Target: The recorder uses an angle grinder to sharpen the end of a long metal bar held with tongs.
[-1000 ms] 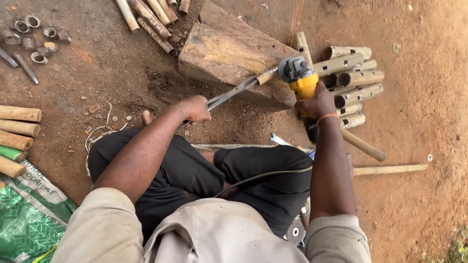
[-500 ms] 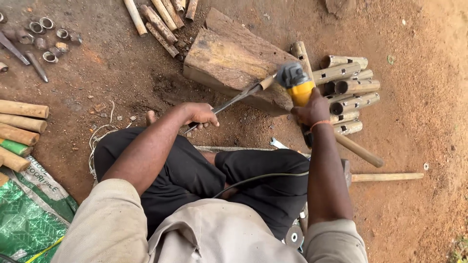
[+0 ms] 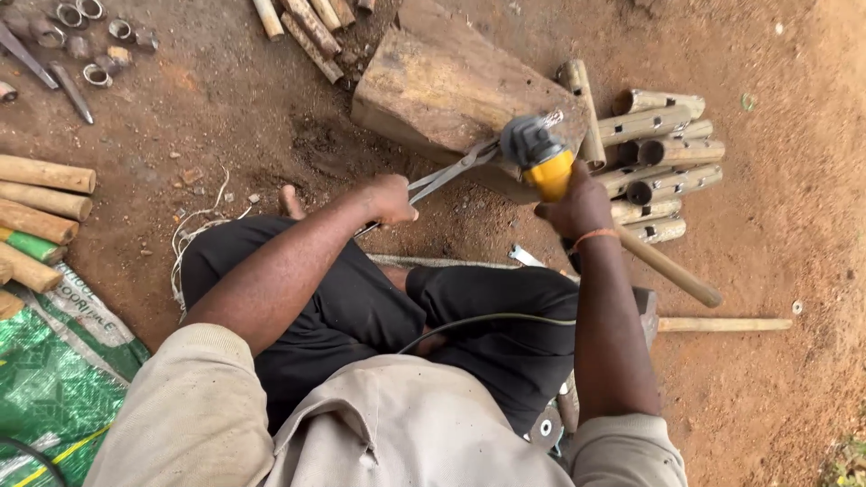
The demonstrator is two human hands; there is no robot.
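Head view only: your right hand (image 3: 577,203) is wrapped tight around the yellow body of an angle grinder (image 3: 538,155), whose grey head sits over the near edge of the wooden block (image 3: 442,90). Your left hand (image 3: 390,198) is closed on the handles of long metal tongs (image 3: 451,171), which reach up and right until their tips meet the grinder head at the block's edge; whatever the tips grip is too small to tell. A black cable (image 3: 478,320) runs across your lap toward the right arm. Just right of the block lies a stack of cut bamboo tubes (image 3: 663,149), and a wooden-handled hammer (image 3: 672,271) lies beside your right knee. Far left you have thicker wooden sticks (image 3: 41,194) above a green woven sack (image 3: 50,388), and metal rings (image 3: 86,36) are scattered at top left.
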